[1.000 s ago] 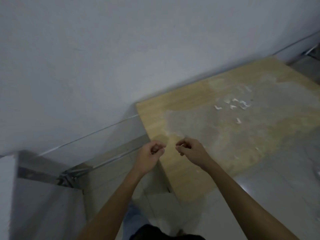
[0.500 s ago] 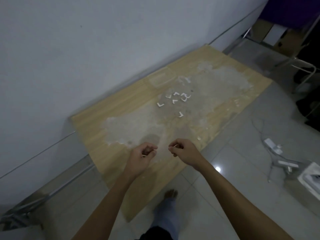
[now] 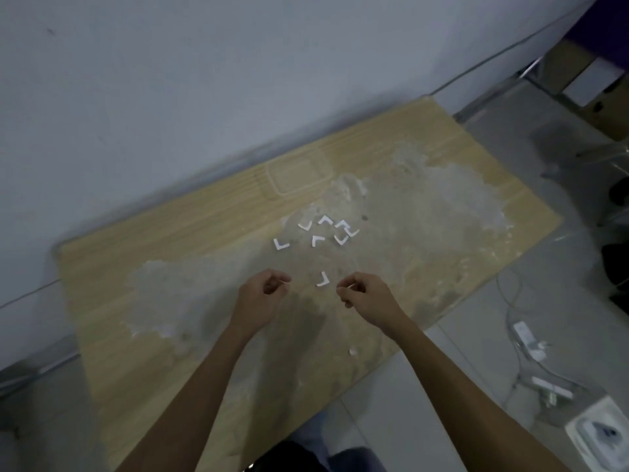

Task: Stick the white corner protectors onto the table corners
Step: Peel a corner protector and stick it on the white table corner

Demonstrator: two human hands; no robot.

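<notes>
A light wooden table (image 3: 143, 267) with pale worn patches stands against the grey wall. Several white L-shaped corner protectors (image 3: 318, 229) lie in a loose group at its middle. One more protector (image 3: 322, 279) lies apart, between my two hands. My left hand (image 3: 263, 296) is curled, pinching a small thin white piece at the fingertips. My right hand (image 3: 366, 294) is curled the same way and pinches another small white sliver. Both hands hover over the table's near middle, a short gap between them.
A clear shallow tray (image 3: 299, 177) sits on the table near the wall. A small white scrap (image 3: 352, 351) lies by the near edge. On the floor at right are white cables and adapters (image 3: 531, 342), a white box (image 3: 599, 434) and cardboard boxes (image 3: 592, 86).
The view has swung from the table's left corner to its middle. My hands, still curled, have moved right along the table and now hover near the loose protectors.
</notes>
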